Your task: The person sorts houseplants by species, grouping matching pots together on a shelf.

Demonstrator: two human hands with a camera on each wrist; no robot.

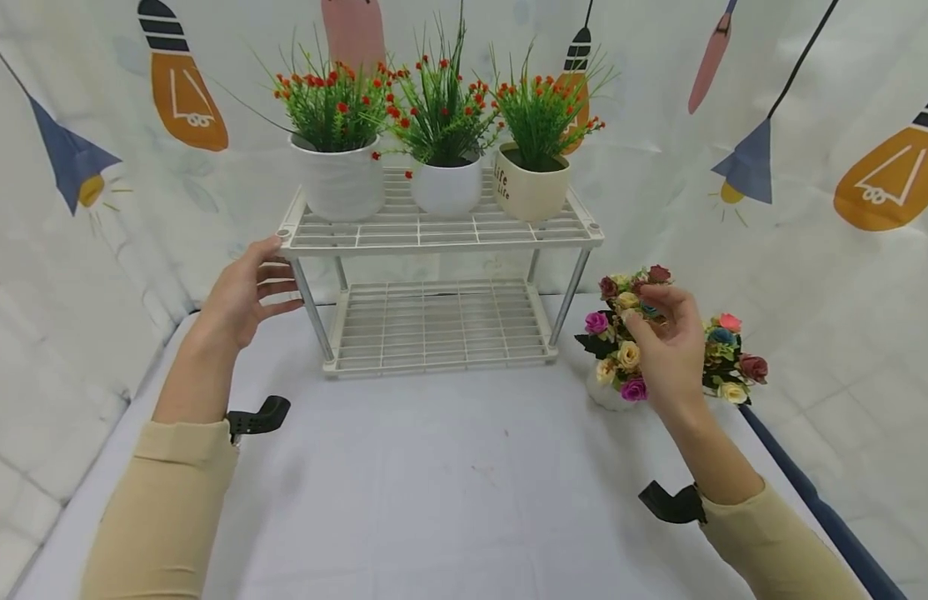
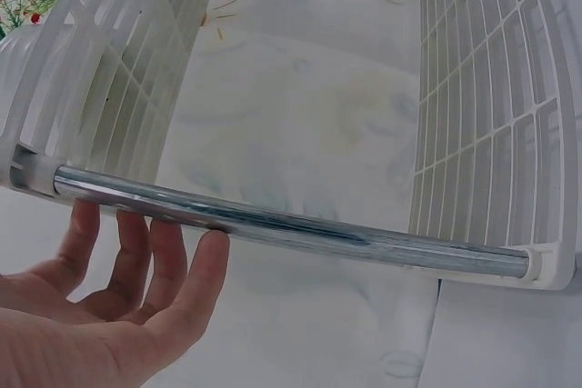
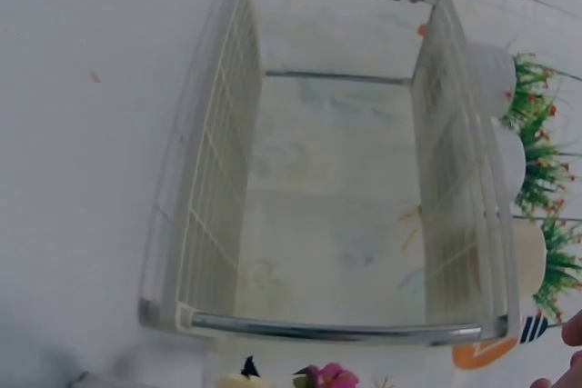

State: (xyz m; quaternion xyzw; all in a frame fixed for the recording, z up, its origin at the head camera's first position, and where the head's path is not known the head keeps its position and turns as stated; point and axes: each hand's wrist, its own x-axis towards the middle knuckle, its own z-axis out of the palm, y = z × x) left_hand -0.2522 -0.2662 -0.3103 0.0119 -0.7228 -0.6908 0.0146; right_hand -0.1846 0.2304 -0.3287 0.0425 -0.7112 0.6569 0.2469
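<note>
My left hand (image 1: 242,292) is at the left side of a white two-tier rack (image 1: 441,248), thumb by the upper corner. In the left wrist view its fingertips touch the metal post (image 2: 300,226) without wrapping round it. My right hand (image 1: 670,346) is raised over the artificial roses (image 1: 627,357) in a white pot (image 1: 610,396), to the right of the rack. Its thumb and fingers are parted and bent, overlapping the blooms in the head view. A second bunch of roses (image 1: 734,367) shows behind that hand, its base partly hidden.
Along the top tier stand a ribbed white pot (image 1: 340,185), a smooth white pot (image 1: 447,190) and a cream pot (image 1: 533,190), each with green, red-flowered plants. The rack is on a white-covered table (image 1: 434,483). A patterned curtain (image 1: 659,167) hangs close behind.
</note>
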